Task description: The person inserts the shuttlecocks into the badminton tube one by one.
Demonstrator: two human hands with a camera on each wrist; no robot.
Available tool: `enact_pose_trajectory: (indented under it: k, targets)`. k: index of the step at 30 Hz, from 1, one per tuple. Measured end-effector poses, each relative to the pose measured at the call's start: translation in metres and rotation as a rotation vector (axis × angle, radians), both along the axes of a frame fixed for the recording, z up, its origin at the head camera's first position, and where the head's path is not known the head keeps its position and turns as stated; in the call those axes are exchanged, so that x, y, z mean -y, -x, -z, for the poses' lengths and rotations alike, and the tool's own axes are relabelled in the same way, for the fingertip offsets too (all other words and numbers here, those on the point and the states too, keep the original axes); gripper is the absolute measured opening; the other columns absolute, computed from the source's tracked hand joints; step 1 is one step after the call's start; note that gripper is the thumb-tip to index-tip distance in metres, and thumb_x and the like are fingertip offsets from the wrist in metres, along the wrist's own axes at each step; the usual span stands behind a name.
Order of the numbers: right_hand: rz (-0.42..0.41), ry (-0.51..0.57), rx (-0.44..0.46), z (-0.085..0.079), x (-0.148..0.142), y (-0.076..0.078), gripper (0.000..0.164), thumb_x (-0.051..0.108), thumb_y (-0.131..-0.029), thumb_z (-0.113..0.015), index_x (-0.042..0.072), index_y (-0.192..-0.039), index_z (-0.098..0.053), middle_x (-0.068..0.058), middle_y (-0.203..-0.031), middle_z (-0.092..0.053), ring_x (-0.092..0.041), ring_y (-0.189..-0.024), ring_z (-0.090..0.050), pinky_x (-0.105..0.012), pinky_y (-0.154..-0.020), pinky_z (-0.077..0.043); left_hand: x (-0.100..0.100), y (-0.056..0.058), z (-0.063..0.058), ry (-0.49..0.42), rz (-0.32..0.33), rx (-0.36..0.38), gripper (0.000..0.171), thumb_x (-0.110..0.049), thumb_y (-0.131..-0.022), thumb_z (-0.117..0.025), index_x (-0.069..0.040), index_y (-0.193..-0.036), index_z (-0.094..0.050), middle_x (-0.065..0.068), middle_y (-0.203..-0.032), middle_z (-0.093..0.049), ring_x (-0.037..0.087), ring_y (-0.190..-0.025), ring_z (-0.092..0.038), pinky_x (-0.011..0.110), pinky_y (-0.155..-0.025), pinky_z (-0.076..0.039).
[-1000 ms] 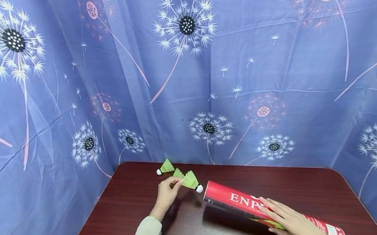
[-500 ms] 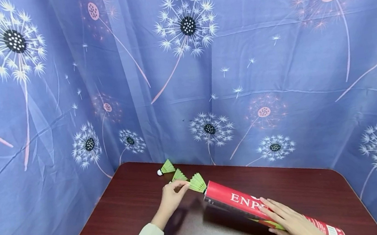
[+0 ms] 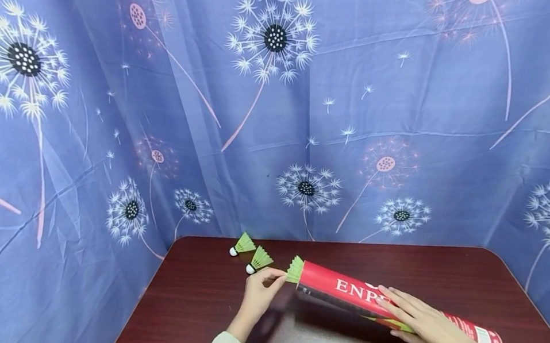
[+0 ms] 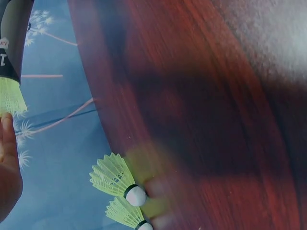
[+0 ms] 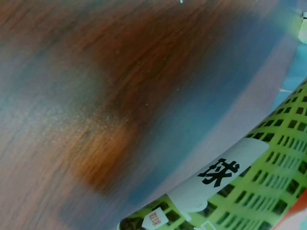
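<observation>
My left hand pinches the skirt rim of a yellow-green shuttlecock. Its cork end is hidden inside the open left end of a red and black shuttlecock tube; only part of the skirt sticks out. In the left wrist view, fingertips touch the shuttlecock just below the tube's mouth. My right hand grips the tube around its middle, fingers across the top. The tube slants down to the right, its mouth raised above the table. The right wrist view shows the tube's green-patterned side, without the hand.
Two more shuttlecocks lie left of the tube: one nearer and one farther back, white corks pointing left. The dark red-brown table has rounded back corners. A blue dandelion-print curtain hangs behind it and along the left.
My left hand has moved right and pushed the shuttlecock cork-first into the tube's mouth. The nearer loose shuttlecock is now uncovered. The right hand and tube stay nearly still.
</observation>
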State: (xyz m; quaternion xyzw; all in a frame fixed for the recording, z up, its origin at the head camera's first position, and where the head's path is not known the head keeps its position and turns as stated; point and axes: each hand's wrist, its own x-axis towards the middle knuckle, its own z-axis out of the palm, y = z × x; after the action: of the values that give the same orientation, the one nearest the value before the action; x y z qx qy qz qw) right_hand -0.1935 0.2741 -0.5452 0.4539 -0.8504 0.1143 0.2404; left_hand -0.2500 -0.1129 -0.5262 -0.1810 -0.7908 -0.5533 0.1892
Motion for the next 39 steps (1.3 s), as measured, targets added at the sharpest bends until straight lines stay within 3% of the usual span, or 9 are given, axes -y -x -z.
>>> enact_pose_trajectory:
  k: [2,9,12,15,20,25,32,37,39]
  targets:
    - [0.011,-0.008,0.006,0.0,0.0,0.0,0.076,0.04,-0.083,-0.075,0.01,-0.144,-0.043,-0.013,-0.149,-0.039,-0.02,-0.132,-0.037,-0.012,-0.111,-0.013,0.0,0.003,0.006,-0.006,0.014,0.012,0.005,-0.007,-0.083,-0.074,-0.008,-0.088,-0.073,0.002,-0.083,-0.072,0.005,-0.073,-0.063,0.024,-0.066,-0.053]
    - [0.005,0.017,-0.003,0.002,0.0,0.0,0.072,0.044,-0.087,-0.069,0.009,-0.144,-0.044,-0.013,-0.149,-0.04,-0.022,-0.132,-0.039,-0.014,-0.112,-0.015,-0.005,0.005,0.01,-0.016,0.059,-0.004,0.007,0.001,-0.083,-0.071,-0.003,-0.089,-0.072,0.011,-0.084,-0.071,0.022,-0.072,-0.067,0.032,-0.064,-0.055]
    - [0.002,0.033,-0.006,0.003,0.001,-0.001,0.07,0.045,-0.088,-0.067,0.008,-0.143,-0.045,-0.013,-0.148,-0.041,-0.024,-0.13,-0.042,-0.015,-0.112,-0.016,-0.007,0.005,0.011,-0.029,0.086,-0.026,0.007,-0.001,-0.084,-0.071,-0.006,-0.089,-0.072,0.009,-0.084,-0.071,0.016,-0.072,-0.067,0.028,-0.065,-0.055]
    - [-0.006,0.049,-0.011,0.003,0.002,-0.001,0.067,0.047,-0.091,-0.063,0.007,-0.142,-0.046,-0.015,-0.147,-0.042,-0.027,-0.127,-0.045,-0.016,-0.112,-0.016,-0.009,0.005,0.012,-0.032,0.112,-0.045,0.007,-0.001,-0.085,-0.07,-0.006,-0.089,-0.072,0.009,-0.084,-0.07,0.018,-0.073,-0.067,0.025,-0.066,-0.054]
    - [-0.014,0.057,-0.015,0.004,0.003,-0.001,0.066,0.046,-0.091,-0.062,0.006,-0.142,-0.047,-0.016,-0.146,-0.043,-0.028,-0.127,-0.046,-0.017,-0.113,-0.017,-0.011,0.006,0.013,-0.01,0.099,-0.069,0.014,0.007,-0.082,-0.069,-0.005,-0.087,-0.072,0.008,-0.083,-0.069,0.024,-0.072,-0.066,0.028,-0.064,-0.055]
    - [0.0,0.038,-0.002,0.003,0.003,0.0,0.071,0.044,-0.087,-0.068,0.007,-0.143,-0.044,-0.014,-0.148,-0.041,-0.023,-0.131,-0.041,-0.015,-0.112,-0.015,-0.013,0.001,-0.001,0.019,0.089,-0.09,0.015,0.014,-0.079,-0.068,0.0,-0.086,-0.072,0.009,-0.082,-0.069,0.03,-0.072,-0.065,0.033,-0.064,-0.056]
    - [0.006,0.032,-0.001,0.0,0.003,-0.001,0.069,0.047,-0.091,-0.062,0.007,-0.143,-0.044,-0.013,-0.149,-0.04,-0.023,-0.132,-0.04,-0.014,-0.112,-0.015,-0.016,-0.011,-0.028,0.039,0.121,-0.107,0.012,0.013,-0.079,-0.068,0.004,-0.086,-0.071,0.012,-0.081,-0.069,0.031,-0.073,-0.064,0.032,-0.066,-0.056]
    - [0.011,0.031,-0.002,-0.003,0.003,-0.001,0.069,0.047,-0.091,-0.062,0.006,-0.144,-0.044,-0.014,-0.148,-0.041,-0.023,-0.132,-0.04,-0.014,-0.112,-0.015,-0.019,-0.01,-0.028,0.046,0.14,-0.108,0.011,0.013,-0.079,-0.068,0.004,-0.085,-0.071,0.012,-0.081,-0.069,0.031,-0.072,-0.065,0.033,-0.065,-0.056]
    - [0.017,0.029,0.004,-0.003,0.002,-0.001,0.07,0.047,-0.091,-0.062,0.006,-0.144,-0.043,-0.014,-0.148,-0.041,-0.023,-0.132,-0.04,-0.013,-0.112,-0.015,-0.019,-0.005,-0.02,0.043,0.141,-0.108,0.012,0.014,-0.079,-0.068,0.004,-0.085,-0.071,0.012,-0.081,-0.07,0.032,-0.072,-0.065,0.034,-0.065,-0.056]
